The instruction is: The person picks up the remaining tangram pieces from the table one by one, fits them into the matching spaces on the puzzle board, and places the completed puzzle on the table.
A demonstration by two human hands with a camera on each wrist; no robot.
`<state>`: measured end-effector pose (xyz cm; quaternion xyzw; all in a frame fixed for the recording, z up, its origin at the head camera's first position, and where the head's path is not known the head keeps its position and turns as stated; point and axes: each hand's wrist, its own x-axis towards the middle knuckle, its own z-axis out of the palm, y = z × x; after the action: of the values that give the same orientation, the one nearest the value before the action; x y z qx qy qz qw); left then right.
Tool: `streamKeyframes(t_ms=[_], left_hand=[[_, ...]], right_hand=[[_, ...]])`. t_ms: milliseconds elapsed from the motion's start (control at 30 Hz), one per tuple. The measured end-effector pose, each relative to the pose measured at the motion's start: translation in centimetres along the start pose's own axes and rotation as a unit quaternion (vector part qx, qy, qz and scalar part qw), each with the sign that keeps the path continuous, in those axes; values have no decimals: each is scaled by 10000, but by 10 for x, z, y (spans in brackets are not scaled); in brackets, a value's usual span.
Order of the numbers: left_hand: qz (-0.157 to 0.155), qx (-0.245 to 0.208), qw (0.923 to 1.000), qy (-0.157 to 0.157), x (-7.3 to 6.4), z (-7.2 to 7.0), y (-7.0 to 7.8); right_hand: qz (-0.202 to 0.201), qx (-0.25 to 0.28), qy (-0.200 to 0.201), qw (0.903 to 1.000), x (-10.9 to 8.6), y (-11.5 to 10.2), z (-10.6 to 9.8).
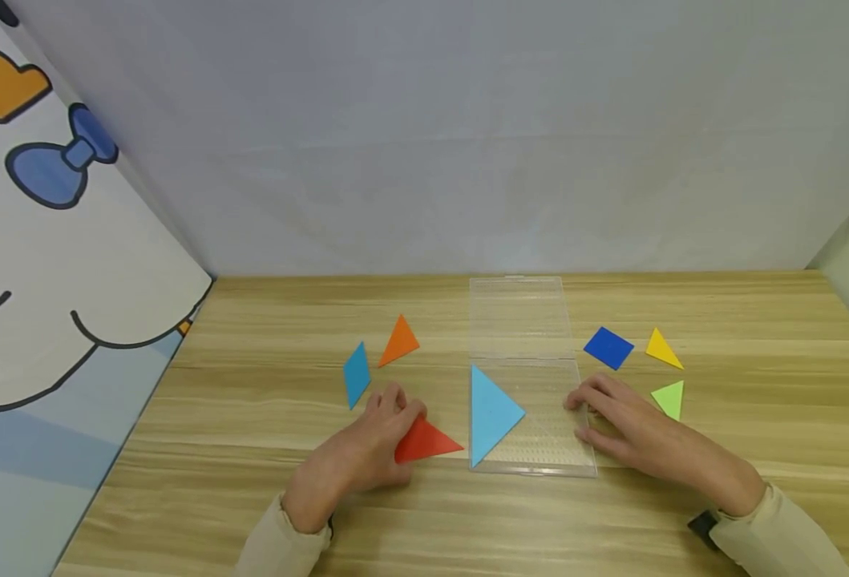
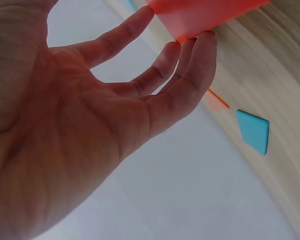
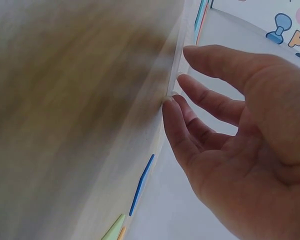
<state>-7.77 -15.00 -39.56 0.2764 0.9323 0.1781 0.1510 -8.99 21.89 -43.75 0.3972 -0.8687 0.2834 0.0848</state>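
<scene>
In the head view my left hand holds a large red triangle by its left side, fingertips at its edges. The left wrist view shows the fingers bent against the edge of the red piece. A large light blue triangle lies on the left part of the near half of a clear plastic case, which is unfolded flat on the table. My right hand rests with loosely bent fingers at the right edge of that case; in the right wrist view its fingertips touch the edge.
Left of the case lie a blue parallelogram and an orange triangle. To its right are a dark blue square, a yellow triangle and a light green triangle. A pale backdrop rises behind the wooden table.
</scene>
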Motion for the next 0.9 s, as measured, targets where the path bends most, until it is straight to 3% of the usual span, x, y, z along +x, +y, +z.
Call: streamKeyframes(t_ms=[900], left_hand=[[-364, 292, 9986, -236, -2, 0, 6]], right_hand=[[41, 48, 0, 10000, -1, 0, 0]])
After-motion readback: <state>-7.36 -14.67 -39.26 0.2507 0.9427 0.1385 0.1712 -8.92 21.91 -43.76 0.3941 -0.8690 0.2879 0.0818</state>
